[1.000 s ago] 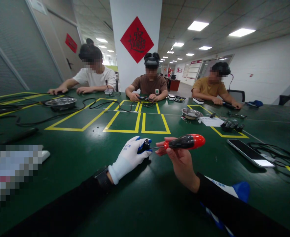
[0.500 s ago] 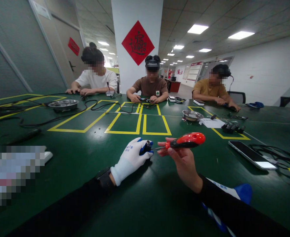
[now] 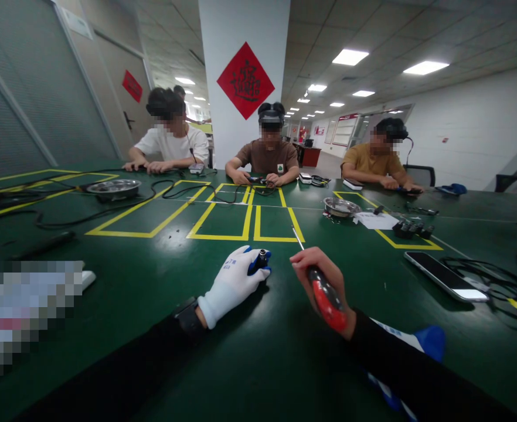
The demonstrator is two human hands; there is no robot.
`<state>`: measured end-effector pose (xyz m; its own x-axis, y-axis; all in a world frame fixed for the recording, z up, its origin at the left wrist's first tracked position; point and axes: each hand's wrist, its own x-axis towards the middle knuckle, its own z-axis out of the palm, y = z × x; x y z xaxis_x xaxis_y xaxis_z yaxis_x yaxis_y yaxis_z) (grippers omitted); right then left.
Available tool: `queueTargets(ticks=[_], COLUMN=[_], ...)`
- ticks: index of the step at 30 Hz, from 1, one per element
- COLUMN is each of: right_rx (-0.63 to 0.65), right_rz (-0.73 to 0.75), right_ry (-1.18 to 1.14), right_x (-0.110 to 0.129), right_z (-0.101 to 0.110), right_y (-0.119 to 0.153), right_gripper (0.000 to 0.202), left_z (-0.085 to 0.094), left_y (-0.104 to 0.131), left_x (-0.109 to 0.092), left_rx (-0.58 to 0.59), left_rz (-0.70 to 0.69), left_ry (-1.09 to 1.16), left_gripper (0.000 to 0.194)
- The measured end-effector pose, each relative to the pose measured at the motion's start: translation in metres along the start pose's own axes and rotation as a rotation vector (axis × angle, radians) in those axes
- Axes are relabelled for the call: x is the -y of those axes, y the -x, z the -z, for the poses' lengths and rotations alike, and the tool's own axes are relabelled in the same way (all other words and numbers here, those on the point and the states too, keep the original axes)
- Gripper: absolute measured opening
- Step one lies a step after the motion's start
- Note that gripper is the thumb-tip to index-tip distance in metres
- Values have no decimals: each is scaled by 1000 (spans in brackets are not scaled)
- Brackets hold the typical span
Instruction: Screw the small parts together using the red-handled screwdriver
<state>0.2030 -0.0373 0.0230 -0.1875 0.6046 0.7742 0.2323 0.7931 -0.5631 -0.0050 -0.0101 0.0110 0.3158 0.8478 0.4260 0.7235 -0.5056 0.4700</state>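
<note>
My left hand (image 3: 236, 278), in a white and blue glove, is closed around a small black cylindrical part (image 3: 262, 258) with a metal ring at its top. Most of that part is hidden by the fingers. To its right, my bare right hand (image 3: 324, 278) grips a red and black screwdriver (image 3: 329, 299). The screwdriver's thin shaft points up and away, its tip clear of the black part. Under my right forearm lies a second white and blue glove (image 3: 429, 343).
A phone (image 3: 445, 275) and black cables (image 3: 496, 275) lie to the right. Metal bowls (image 3: 114, 188) (image 3: 341, 206), a white paper (image 3: 376, 220) and several black parts (image 3: 410, 228) sit farther off on the green table (image 3: 258, 375). Three people work across it.
My right hand has turned the screwdriver away from the black part; its shaft pointed left at the part before and now points forward. My left hand keeps its hold.
</note>
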Motion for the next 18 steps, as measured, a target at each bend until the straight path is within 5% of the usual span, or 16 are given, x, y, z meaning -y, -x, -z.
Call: queueTargets(ticks=[5,8,14,18], right_rx=[639,830,719,288], right_rz=[1,50,-93,-377], right_ry=[386,481,271,183], right_x=[2,3,-14,7], right_z=[0,-3,-11,-16], right_y=[-3,-2,6,-15], right_gripper=[16,16,31,38], left_z=[4,3,-1,-1], left_y=[0,1,2,4], left_x=[-7,-6,-1,-2], left_rx=[-5,-20,-44,-58], left_rz=[-28,-39,-36,-51], left_ry=[-18,-29,-49,-43], left_gripper=[27,27,26,24])
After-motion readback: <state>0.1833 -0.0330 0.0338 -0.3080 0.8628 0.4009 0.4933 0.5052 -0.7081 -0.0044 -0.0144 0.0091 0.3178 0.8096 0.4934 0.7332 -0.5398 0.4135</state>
